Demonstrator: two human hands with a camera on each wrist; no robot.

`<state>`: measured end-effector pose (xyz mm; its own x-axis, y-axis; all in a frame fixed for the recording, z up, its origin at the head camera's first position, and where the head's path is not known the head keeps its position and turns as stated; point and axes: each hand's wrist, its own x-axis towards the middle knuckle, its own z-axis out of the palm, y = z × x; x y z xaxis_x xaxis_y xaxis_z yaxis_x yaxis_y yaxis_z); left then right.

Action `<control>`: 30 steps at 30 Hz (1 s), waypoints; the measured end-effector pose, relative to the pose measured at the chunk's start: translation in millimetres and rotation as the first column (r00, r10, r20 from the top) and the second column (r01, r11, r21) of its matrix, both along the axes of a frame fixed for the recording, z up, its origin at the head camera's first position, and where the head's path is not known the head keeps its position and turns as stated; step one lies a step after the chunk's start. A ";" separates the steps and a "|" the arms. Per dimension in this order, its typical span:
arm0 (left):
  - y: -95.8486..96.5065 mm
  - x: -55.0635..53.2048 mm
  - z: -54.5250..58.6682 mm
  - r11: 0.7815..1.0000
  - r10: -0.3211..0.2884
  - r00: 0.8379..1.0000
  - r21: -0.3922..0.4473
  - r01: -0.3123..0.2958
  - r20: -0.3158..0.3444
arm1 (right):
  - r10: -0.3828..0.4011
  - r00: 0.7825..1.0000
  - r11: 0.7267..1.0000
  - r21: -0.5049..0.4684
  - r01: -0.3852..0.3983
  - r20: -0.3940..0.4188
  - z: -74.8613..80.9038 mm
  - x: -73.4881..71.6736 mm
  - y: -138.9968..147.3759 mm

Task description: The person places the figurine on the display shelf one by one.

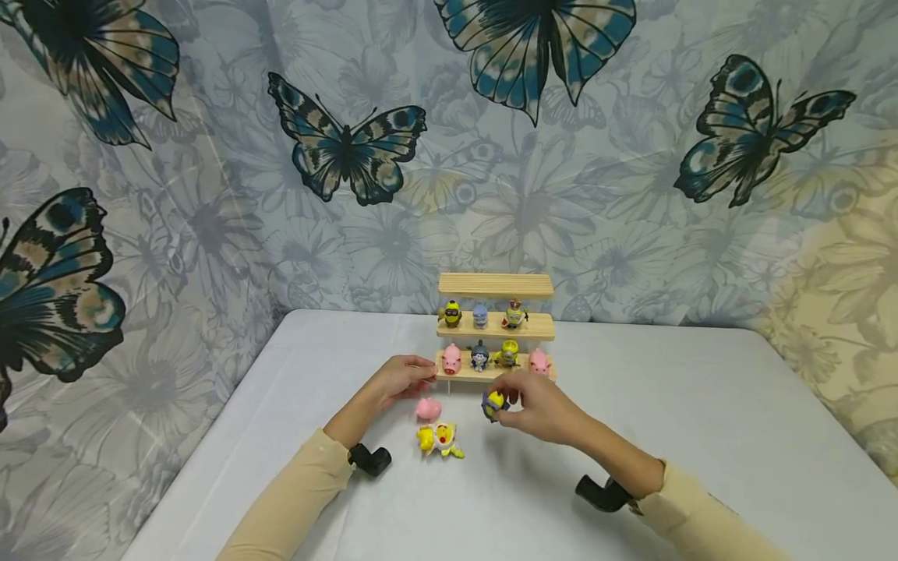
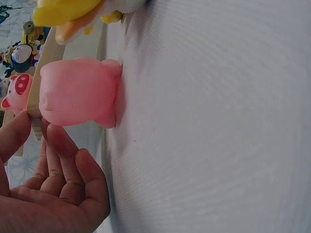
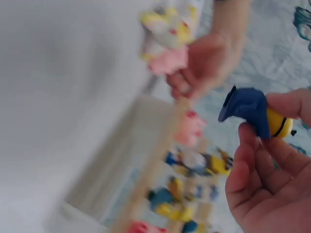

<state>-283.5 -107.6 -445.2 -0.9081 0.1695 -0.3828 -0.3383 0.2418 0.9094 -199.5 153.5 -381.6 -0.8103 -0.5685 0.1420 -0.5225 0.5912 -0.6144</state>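
My right hand (image 1: pixel 539 407) pinches a small yellow figurine with a dark blue outfit (image 3: pixel 248 107) between thumb and fingers, held in front of the wooden tiered shelf (image 1: pixel 495 285). At the shelf's lower left corner, my left hand (image 1: pixel 403 379) grips the board's end between thumb and forefinger; its other fingers curl loosely. A pink pig figurine (image 2: pixel 80 92) stands on the table close by those fingers. Nearer to me lies a yellow and white figurine (image 1: pixel 442 439). On the lowest board stand a pink pig at each end, a grey-blue figurine (image 1: pixel 479 356) and a yellow figurine (image 1: pixel 508 354).
Three figurines stand on the middle board: a dark yellow one (image 1: pixel 451 314), a bluish one (image 1: pixel 480 315) and a crowned one (image 1: pixel 514 315). The top board bears nothing. A white cloth (image 1: pixel 701 436) covers the table, and a butterfly-patterned curtain (image 1: pixel 561 195) hangs behind the shelf.
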 end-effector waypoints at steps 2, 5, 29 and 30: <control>-1.0 -0.1 0.1 1.000 -0.001 1.000 0.002 0.001 0.001 | 0.025 1.000 1.000 -0.016 -0.025 -0.008 12.7 -6.8 1.2; -2.2 -0.4 -0.1 1.000 -0.001 1.000 0.008 0.001 -0.003 | 0.046 0.999 0.999 -0.012 -0.046 -0.004 30.1 -16.8 2.7; -0.2 -2.0 -3.3 1.000 0.006 1.000 0.020 -0.006 -0.002 | 0.060 0.996 0.997 -0.047 -0.056 0.071 101.3 -99.9 2.1; -0.2 -2.1 -3.0 1.000 0.006 1.000 0.021 -0.006 -0.001 | 0.053 0.996 0.998 -0.045 -0.050 0.073 101.8 -103.6 1.1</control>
<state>-285.6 -107.9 -448.2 -0.9094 0.1722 -0.3787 -0.3389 0.2211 0.9145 -303.1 154.6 -279.9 -0.7893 -0.6044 0.1081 -0.5037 0.5366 -0.6770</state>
